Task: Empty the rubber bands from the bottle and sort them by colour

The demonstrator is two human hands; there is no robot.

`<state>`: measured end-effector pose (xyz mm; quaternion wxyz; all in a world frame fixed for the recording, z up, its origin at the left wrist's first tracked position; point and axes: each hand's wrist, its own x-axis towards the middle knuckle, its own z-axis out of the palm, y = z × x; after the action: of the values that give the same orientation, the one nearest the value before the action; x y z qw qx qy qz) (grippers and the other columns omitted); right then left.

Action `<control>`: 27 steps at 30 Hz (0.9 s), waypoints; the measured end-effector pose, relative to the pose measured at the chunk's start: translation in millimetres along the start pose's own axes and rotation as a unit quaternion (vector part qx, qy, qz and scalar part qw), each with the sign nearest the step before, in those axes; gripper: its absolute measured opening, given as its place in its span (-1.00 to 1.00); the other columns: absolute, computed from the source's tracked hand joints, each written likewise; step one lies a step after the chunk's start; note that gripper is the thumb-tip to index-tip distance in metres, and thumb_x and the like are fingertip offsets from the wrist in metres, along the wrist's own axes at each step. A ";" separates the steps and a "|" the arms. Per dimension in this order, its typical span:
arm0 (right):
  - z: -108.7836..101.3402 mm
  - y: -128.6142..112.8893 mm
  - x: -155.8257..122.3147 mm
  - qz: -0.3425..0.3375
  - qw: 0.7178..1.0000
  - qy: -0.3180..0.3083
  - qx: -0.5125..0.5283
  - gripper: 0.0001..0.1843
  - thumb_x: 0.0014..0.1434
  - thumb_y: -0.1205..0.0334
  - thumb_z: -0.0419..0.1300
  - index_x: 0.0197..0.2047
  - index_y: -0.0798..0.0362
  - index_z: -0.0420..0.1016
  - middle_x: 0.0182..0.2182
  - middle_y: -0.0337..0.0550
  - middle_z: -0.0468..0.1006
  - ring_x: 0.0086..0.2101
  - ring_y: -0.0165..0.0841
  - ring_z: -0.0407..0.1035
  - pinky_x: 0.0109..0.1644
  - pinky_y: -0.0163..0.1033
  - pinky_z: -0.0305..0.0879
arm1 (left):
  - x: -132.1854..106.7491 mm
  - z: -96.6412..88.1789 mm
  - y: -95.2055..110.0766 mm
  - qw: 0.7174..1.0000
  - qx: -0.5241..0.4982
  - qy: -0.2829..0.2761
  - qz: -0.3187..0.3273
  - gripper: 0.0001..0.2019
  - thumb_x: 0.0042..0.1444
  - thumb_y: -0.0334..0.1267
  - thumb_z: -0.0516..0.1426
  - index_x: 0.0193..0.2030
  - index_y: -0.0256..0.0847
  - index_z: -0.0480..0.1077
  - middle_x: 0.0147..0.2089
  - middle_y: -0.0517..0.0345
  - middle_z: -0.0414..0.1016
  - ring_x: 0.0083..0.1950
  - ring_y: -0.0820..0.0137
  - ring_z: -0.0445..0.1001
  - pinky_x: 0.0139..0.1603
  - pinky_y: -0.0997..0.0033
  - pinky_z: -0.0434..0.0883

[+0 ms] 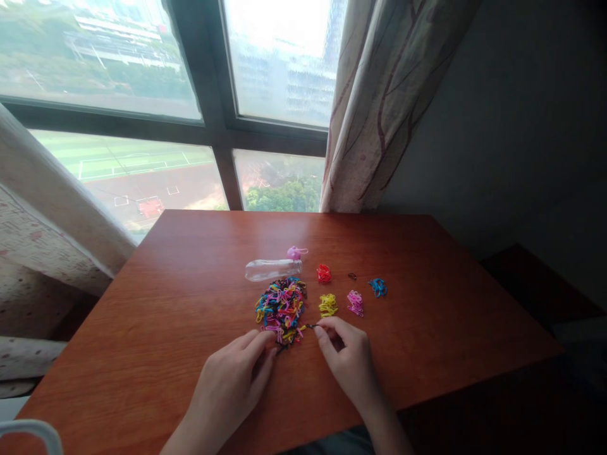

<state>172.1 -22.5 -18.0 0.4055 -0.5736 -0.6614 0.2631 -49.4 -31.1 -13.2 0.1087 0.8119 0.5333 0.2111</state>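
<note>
A mixed pile of small colourful rubber bands (281,304) lies on the wooden table in front of me. At its right edge, my right hand (348,354) pinches a black rubber band (311,326) between thumb and forefinger, close to a yellow one. My left hand (239,370) rests at the pile's near left edge, its thumb and fingers closed on black rubber bands (282,347). Sorted by colour to the right are red bands (324,273), yellow bands (327,305), pink bands (355,303), blue bands (378,287) and a small dark band (352,276).
Behind the pile a clear plastic bottle (270,270) lies on its side, with a pink cap (294,253) beside its neck. The wooden table (190,265) reaches a window (279,180) with curtains (370,126). A white curved object (35,430) shows at lower left.
</note>
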 end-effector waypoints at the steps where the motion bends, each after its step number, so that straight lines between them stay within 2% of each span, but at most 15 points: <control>1: -6.6 5.7 5.6 -0.001 1.000 0.011 -0.015 -0.77 0.26 0.16 0.10 -0.32 0.04 0.53 -0.52 -0.23 0.52 -0.52 -0.40 0.38 -0.42 -0.37 0.25 | 0.3 -0.1 0.2 1.000 0.002 0.006 0.002 -0.82 0.27 -0.21 0.02 -0.10 -0.05 0.44 -0.19 0.17 0.62 -0.26 0.33 0.61 -0.33 0.44 0.47; 4: -30.1 26.8 28.8 0.014 0.994 0.067 -0.081 -0.71 0.26 0.08 0.09 -0.33 0.05 0.54 -0.54 -0.21 0.51 -0.52 -0.38 0.38 -0.39 -0.35 0.25 | 0.6 -0.2 0.0 1.000 0.004 0.017 0.006 -0.81 0.25 -0.20 0.04 -0.10 -0.04 0.45 -0.18 0.18 0.62 -0.26 0.33 0.61 -0.35 0.47 0.47; 7: -51.6 47.3 55.0 0.047 0.980 0.080 -0.174 -0.70 0.23 0.05 0.10 -0.35 0.04 0.55 -0.59 -0.21 0.48 -0.54 -0.37 0.35 -0.42 -0.33 0.18 | 0.6 -0.2 -0.9 1.000 0.003 0.015 0.004 -0.82 0.24 -0.20 0.04 -0.12 -0.03 0.46 -0.19 0.18 0.62 -0.27 0.34 0.61 -0.36 0.49 0.46; 10: -62.7 60.4 75.2 0.070 0.964 0.086 -0.243 -0.72 0.22 0.08 0.10 -0.36 0.02 0.56 -0.60 -0.21 0.48 -0.55 -0.36 0.34 -0.44 -0.31 0.10 | 0.8 -0.2 -1.6 1.000 0.006 0.013 0.006 -0.81 0.25 -0.20 0.03 -0.12 -0.03 0.45 -0.19 0.19 0.62 -0.26 0.34 0.61 -0.35 0.48 0.47; 14: -63.4 66.2 87.7 0.079 0.953 0.075 -0.281 -0.76 0.21 0.13 0.12 -0.38 0.01 0.55 -0.58 -0.21 0.50 -0.53 -0.37 0.33 -0.45 -0.31 0.01 | 1.3 0.0 -1.4 1.000 0.007 0.012 0.006 -0.81 0.26 -0.20 0.02 -0.11 -0.03 0.44 -0.19 0.20 0.62 -0.26 0.33 0.62 -0.35 0.46 0.47; 18: -61.3 65.6 89.1 0.087 0.948 0.075 -0.297 -0.77 0.21 0.14 0.13 -0.37 0.01 0.56 -0.55 -0.20 0.53 -0.52 -0.37 0.34 -0.46 -0.30 -0.02 | 0.9 0.0 -1.4 1.000 0.008 -0.002 0.001 -0.82 0.27 -0.20 0.01 -0.10 -0.03 0.43 -0.18 0.21 0.61 -0.24 0.33 0.61 -0.33 0.45 0.46; 23: -62.7 65.1 85.8 0.081 0.950 0.057 -0.297 -0.79 0.20 0.16 0.13 -0.35 0.00 0.57 -0.52 -0.19 0.56 -0.50 -0.36 0.36 -0.43 -0.30 0.02 | -0.1 0.8 -2.4 1.000 0.001 -0.015 -0.004 -0.83 0.28 -0.19 0.02 -0.10 -0.02 0.42 -0.16 0.21 0.60 -0.23 0.32 0.60 -0.32 0.43 0.46; 27: -66.0 67.1 81.9 0.074 0.955 0.067 -0.279 -0.75 0.20 0.15 0.10 -0.31 0.02 0.59 -0.53 -0.16 0.56 -0.50 -0.35 0.38 -0.41 -0.30 0.08 | -0.5 1.9 -2.9 1.000 0.003 -0.023 -0.007 -0.83 0.28 -0.19 0.01 -0.10 -0.03 0.42 -0.17 0.20 0.60 -0.23 0.31 0.60 -0.31 0.41 0.45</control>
<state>262.9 63.1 -18.2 0.2521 -0.7273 -0.6356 0.0583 -51.0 -30.2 -16.1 0.1202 0.8131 0.5370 0.1896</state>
